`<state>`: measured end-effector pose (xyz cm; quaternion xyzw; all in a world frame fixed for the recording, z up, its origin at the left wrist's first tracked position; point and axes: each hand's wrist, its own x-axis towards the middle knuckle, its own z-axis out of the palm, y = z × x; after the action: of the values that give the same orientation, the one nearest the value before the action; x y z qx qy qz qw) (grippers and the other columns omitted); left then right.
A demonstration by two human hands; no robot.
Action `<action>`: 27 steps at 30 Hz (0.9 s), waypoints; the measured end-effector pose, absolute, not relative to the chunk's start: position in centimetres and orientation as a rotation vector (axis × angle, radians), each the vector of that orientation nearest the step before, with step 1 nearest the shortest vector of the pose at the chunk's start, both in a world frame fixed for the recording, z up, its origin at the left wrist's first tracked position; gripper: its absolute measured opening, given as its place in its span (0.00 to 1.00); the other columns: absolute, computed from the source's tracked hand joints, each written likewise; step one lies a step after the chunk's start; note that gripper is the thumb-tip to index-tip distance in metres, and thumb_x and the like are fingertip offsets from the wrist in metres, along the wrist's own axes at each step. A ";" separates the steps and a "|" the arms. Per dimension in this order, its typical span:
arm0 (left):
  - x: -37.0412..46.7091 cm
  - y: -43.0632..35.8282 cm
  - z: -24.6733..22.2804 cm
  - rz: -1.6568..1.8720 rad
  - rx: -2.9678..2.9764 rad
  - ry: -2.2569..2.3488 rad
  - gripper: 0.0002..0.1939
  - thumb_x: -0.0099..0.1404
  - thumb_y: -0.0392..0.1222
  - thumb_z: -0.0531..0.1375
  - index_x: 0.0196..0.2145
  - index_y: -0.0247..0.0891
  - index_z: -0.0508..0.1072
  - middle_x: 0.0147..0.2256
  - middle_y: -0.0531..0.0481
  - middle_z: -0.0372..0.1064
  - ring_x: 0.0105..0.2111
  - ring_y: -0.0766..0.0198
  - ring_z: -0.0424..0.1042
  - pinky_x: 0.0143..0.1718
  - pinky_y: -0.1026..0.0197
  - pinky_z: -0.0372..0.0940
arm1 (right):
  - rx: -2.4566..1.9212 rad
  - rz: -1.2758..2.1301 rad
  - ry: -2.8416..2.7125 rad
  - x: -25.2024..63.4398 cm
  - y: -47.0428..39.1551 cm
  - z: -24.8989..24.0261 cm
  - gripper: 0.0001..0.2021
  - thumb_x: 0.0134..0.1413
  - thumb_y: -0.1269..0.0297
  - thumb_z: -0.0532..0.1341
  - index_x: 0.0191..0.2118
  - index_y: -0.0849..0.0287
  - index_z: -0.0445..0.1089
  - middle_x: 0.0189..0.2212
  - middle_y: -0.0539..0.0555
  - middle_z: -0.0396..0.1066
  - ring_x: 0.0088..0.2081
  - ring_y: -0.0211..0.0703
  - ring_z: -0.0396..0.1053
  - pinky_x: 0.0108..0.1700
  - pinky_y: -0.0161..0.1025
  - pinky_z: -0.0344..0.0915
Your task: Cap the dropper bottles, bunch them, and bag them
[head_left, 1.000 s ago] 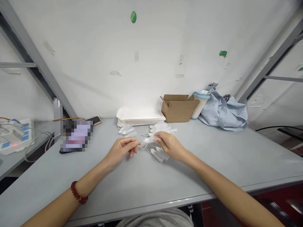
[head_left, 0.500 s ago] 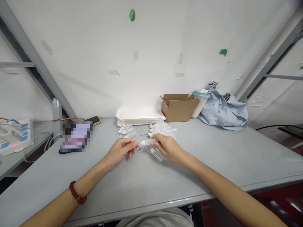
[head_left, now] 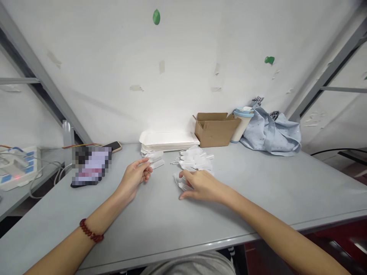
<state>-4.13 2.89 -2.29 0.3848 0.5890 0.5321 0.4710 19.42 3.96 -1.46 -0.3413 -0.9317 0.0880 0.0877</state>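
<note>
My left hand is at the left group of small translucent plastic bottles, its thumb and forefinger pinched on the tip end of one bottle lying there. My fingers partly cover that tip. My right hand is over a loose small bottle on the table, thumb and fingers spread around it. The hand hides part of this bottle. Just behind the right hand lies a larger pile of the same bottles, with thin cap loops at their left ends.
Behind the bottles, a stack of white trays or flat boxes lies against the wall. An open cardboard box, a lidded cup and a blue cloth bag stand to its right. Phones and a power strip are at the left.
My left hand has moved left to the left bottle group with the bottle both hands held before. My right hand has let go of it, spread its fingers and lowered toward the loose bottle.
</note>
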 end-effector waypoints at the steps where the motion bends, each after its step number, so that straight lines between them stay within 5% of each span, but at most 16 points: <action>1: -4.0 2.8 -2.3 1.299 0.946 1.438 0.23 0.54 0.44 0.61 0.47 0.35 0.64 0.23 0.55 0.66 0.19 0.70 0.61 0.21 0.66 0.57 | -1.010 0.248 -2.782 19.4 3.9 -1.5 0.24 0.47 0.52 0.65 0.46 0.61 0.62 0.26 0.52 0.71 0.27 0.44 0.68 0.27 0.34 0.53; 9: -3.6 2.3 -1.9 1.237 1.047 1.419 0.16 0.53 0.42 0.61 0.39 0.34 0.68 0.21 0.57 0.63 0.18 0.71 0.60 0.21 0.66 0.56 | -0.956 0.175 -2.759 19.4 3.9 -1.6 0.12 0.53 0.61 0.62 0.41 0.63 0.67 0.31 0.56 0.72 0.29 0.42 0.68 0.27 0.35 0.52; 27: -2.3 1.7 -2.0 0.900 1.334 1.261 0.14 0.56 0.50 0.60 0.30 0.34 0.73 0.22 0.54 0.64 0.18 0.70 0.59 0.21 0.65 0.56 | -0.682 0.084 -2.599 19.3 3.7 -2.1 0.09 0.58 0.63 0.55 0.39 0.63 0.65 0.29 0.54 0.68 0.26 0.37 0.64 0.28 0.33 0.56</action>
<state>-2.30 1.67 -1.98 0.5567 0.5263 0.3755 0.5216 19.26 3.67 -2.07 -0.2473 -0.9421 0.0305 0.2246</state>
